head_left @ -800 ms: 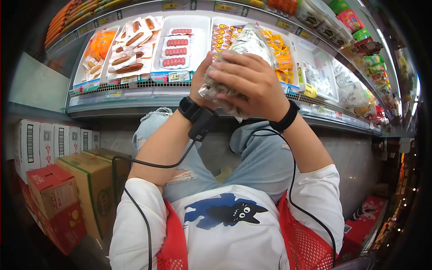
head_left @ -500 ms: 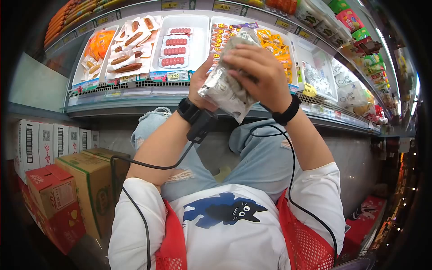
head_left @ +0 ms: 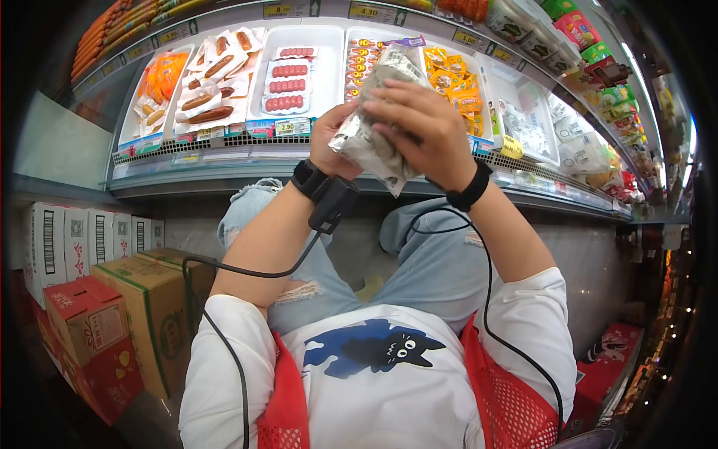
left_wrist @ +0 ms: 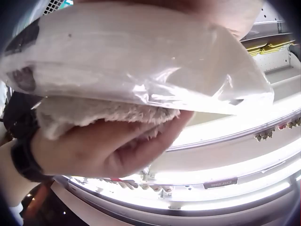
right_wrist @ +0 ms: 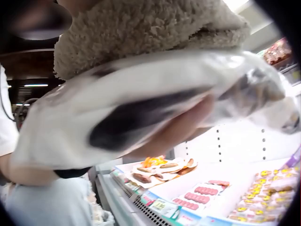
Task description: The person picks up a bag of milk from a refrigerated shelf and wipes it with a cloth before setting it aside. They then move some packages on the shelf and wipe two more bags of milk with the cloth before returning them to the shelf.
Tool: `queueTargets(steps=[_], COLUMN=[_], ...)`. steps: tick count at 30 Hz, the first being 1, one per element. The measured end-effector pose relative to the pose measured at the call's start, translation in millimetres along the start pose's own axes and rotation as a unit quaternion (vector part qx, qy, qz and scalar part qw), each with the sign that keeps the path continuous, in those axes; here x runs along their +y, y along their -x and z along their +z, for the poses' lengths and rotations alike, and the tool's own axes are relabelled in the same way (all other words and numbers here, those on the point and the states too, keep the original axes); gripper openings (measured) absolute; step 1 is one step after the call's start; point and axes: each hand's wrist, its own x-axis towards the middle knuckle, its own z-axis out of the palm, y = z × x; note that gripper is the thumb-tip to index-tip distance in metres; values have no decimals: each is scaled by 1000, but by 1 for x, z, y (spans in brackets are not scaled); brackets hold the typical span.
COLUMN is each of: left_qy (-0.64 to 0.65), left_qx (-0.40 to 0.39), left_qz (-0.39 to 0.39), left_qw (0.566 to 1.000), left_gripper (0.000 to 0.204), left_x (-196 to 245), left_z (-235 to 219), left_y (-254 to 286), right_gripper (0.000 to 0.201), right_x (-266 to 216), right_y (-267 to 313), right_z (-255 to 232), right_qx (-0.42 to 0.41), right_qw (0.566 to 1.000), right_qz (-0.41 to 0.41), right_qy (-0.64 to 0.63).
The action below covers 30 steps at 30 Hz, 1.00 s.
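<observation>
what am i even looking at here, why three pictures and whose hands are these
No machine here: a person wears three cameras. The big picture comes from the head camera and looks down at both arms. The other two come from black wrist bands, very close up. The left hand and right hand together grip one crinkly plastic packet in front of a shop's chilled shelf. In its white trays lie sausage packs and yellow snack packs. Cardboard boxes stand at lower left.

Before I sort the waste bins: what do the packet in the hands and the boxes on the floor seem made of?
The packet looks like thin glossy plastic film: it crinkles, glints, and shows its contents in the wrist views. The boxes look like matte cardboard: brown faces, folded flaps, printed barcodes.
</observation>
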Motion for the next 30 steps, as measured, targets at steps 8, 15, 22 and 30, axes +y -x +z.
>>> queueTargets(steps=[8, 15, 22, 30], left_qy=[-71, -124, -254, -277], left_qx=[21, -3, 93, -36], left_qz=[-48, -68, -25, -4], left_qw=[996, 990, 962, 960], left_gripper=[50, 71, 74, 74], left_x=[2, 1, -5, 0], left_z=[11, 26, 39, 31], left_y=[4, 10, 14, 1], right_gripper=[27, 26, 16, 17], right_x=[7, 59, 4, 42], right_y=[-7, -15, -29, -32], right_z=[-8, -28, -20, -17], right_qx=[37, 35, -48, -43], right_qw=[999, 966, 998, 999], right_qz=[21, 221, -24, 22], right_qy=[-25, -129, -31, 14])
